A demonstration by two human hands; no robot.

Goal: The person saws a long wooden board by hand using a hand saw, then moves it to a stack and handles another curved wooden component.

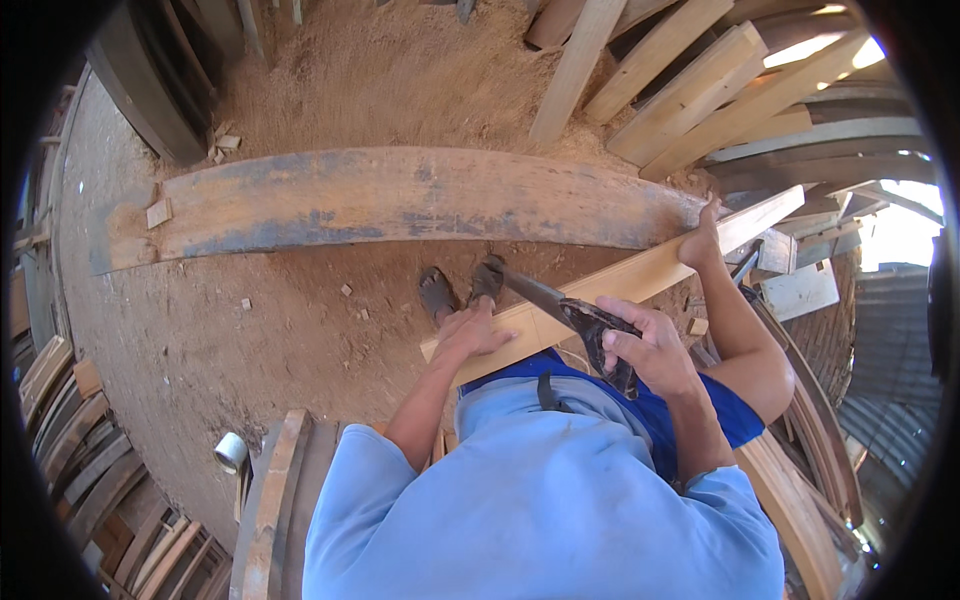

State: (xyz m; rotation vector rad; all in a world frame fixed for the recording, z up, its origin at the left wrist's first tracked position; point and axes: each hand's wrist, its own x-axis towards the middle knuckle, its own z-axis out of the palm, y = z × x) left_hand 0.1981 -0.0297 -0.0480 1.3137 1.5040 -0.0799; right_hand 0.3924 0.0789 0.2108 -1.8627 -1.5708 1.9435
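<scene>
A long pale wooden board [640,275] lies slantwise across my lap and reaches up to the right. My left hand [473,332] grips it near its lower left end, fingers over the far edge and thumb on the top face. In my right hand [650,348] is the dark handle of a handsaw [538,294], whose blade points up and left. The blade crosses the board just right of my left hand; whether its teeth touch the wood I cannot tell. A thin line marks the board near the blade. My bare right foot [703,240] presses on the board farther along.
Ahead, a wide curved plank [400,198] lies across the dirt floor, with a small wood block [159,212] at its left end. Leaning boards [690,95] stand at the far right. Stacked timber [90,470] lines the left. A tape roll [231,452] sits lower left.
</scene>
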